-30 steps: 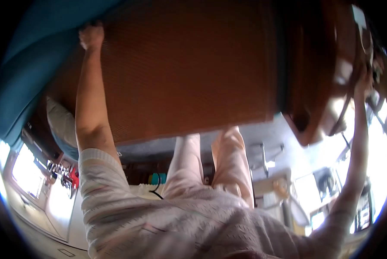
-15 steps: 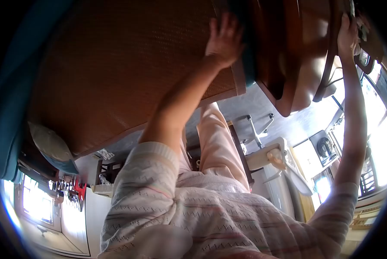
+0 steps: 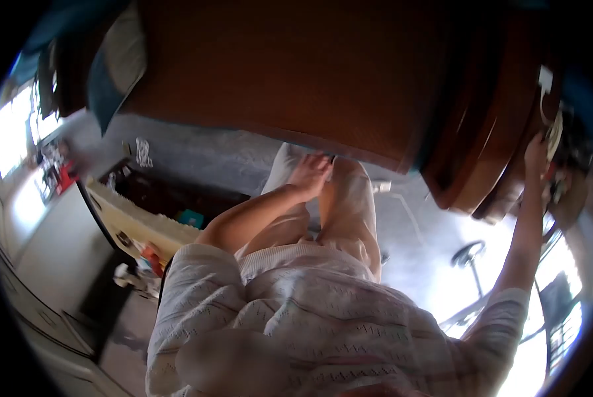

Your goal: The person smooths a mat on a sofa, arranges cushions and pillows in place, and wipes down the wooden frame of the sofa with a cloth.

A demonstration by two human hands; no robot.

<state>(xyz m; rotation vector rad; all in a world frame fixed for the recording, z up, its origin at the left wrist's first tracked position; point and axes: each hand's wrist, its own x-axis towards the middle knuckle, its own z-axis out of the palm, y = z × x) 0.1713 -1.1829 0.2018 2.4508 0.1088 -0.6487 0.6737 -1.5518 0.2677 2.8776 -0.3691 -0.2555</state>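
Observation:
My left hand (image 3: 313, 173) is over my legs, just short of the bed's near edge, with its fingers stretched out and nothing in them. The bed carries a brown woven mat (image 3: 296, 73). At far right, my right hand (image 3: 538, 155) is by the outer side of the dark wooden bed end (image 3: 471, 159). Its fingers look curled beside a pale bundle (image 3: 555, 135), but blur and shade hide what they hold. Just above it hangs a white cord with a flat white piece (image 3: 546, 79) at its end.
A grey and teal pillow (image 3: 121, 59) lies at the bed's left end. Behind the grey floor strip stands a low dark shelf (image 3: 157, 192) with a teal item (image 3: 190, 218). A round dark stand (image 3: 468, 253) is at right, near bright windows.
My left hand has left the mat and come back over my legs. My right hand has moved lower along the bed end's outer side. The view has turned and shifted.

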